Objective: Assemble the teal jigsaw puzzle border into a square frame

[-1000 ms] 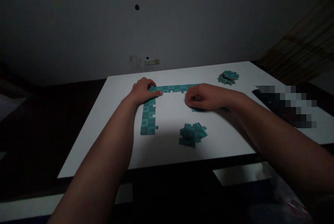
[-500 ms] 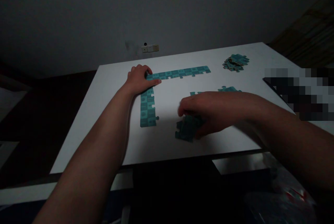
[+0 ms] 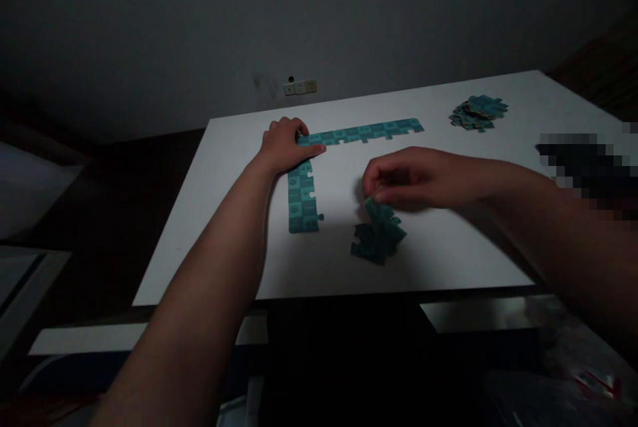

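Note:
Teal checkered jigsaw pieces are joined into an L-shaped border (image 3: pixel 302 198) on the table. My left hand (image 3: pixel 286 143) lies over its far-left corner, thumb stretched apart from the curled fingers. Nearer the front edge, my right hand (image 3: pixel 413 178) pinches a teal puzzle piece (image 3: pixel 379 208) between thumb and fingers. That piece is tilted just above a small heap of loose pieces (image 3: pixel 373 244); whether it touches them I cannot tell. My right hand and forearm hide part of the tabletop behind them.
A larger pile of puzzle pieces (image 3: pixel 479 112) sits at the far right of the white table (image 3: pixel 239 241). Right of it is a dark, pixelated object (image 3: pixel 583 165). A wall with sockets (image 3: pixel 300 87) stands behind; a clear plastic bag (image 3: pixel 558 374) shows below right.
My right hand has lifted from the small heap with a puzzle piece pinched in it. My left hand stays on the border's corner. The whole view has shifted slightly.

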Available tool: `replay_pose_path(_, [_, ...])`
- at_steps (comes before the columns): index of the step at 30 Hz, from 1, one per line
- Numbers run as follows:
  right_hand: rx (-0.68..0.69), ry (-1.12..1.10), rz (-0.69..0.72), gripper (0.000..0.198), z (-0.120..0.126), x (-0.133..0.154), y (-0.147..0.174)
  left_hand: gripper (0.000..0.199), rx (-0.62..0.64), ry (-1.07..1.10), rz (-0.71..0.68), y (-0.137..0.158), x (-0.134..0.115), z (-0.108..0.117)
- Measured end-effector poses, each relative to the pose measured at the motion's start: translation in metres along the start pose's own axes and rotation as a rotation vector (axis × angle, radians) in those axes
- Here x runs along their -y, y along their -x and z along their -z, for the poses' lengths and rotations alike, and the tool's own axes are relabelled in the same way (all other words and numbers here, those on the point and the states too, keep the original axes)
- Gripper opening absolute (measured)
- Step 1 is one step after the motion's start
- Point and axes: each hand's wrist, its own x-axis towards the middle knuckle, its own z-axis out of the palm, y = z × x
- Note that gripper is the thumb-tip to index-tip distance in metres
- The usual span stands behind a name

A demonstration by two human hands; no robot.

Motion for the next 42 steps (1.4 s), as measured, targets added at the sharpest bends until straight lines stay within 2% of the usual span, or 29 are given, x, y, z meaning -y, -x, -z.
replay_pose_path(3, [-0.243,0.047,0.027,0.022,-0.011,-0.012,-0.014,0.048,-0.006,0.013,0.006,0.001,-0.002,-0.001])
replay_pose_path(5, [-0.296,0.138,0.074,0.025,-0.022,-0.018,-0.024,0.047,-0.008,0.024,0.01,0.001,-0.003,-0.002])
replay_pose_path(9, [-0.259,0.264,0.191,0.032,-0.038,-0.025,-0.037,0.048,-0.009,0.021,0.017,0.001,-0.005,-0.004])
replay_pose_path(12, [-0.242,0.228,0.185,0.039,-0.039,-0.024,-0.036,0.048,-0.002,0.017,0.019,0.002,-0.006,-0.002])
replay_pose_path(17, [-0.201,0.143,0.171,0.068,-0.035,-0.027,-0.027,0.048,0.032,-0.027,0.02,0.006,-0.01,0.003])
replay_pose_path(23, [-0.211,0.242,0.206,0.044,-0.034,-0.024,-0.028,0.05,0.036,-0.062,0.033,0.006,-0.012,0.003])
replay_pose_path(28, [-0.221,0.135,0.214,0.027,-0.04,-0.017,-0.029,0.05,0.041,-0.053,0.017,0.006,-0.012,0.003])
replay_pose_path(32, [-0.211,0.088,0.209,0.026,-0.047,-0.015,-0.03,0.052,0.038,-0.049,0.018,0.006,-0.011,0.002])
replay_pose_path(38, [-0.115,0.324,0.335,0.031,-0.054,-0.014,-0.029,0.052,0.034,-0.046,0.019,0.005,-0.011,0.001])
replay_pose_path(42, [-0.116,0.35,0.386,0.03,-0.056,-0.017,-0.028,0.053,0.036,-0.049,0.023,0.005,-0.011,0.002])
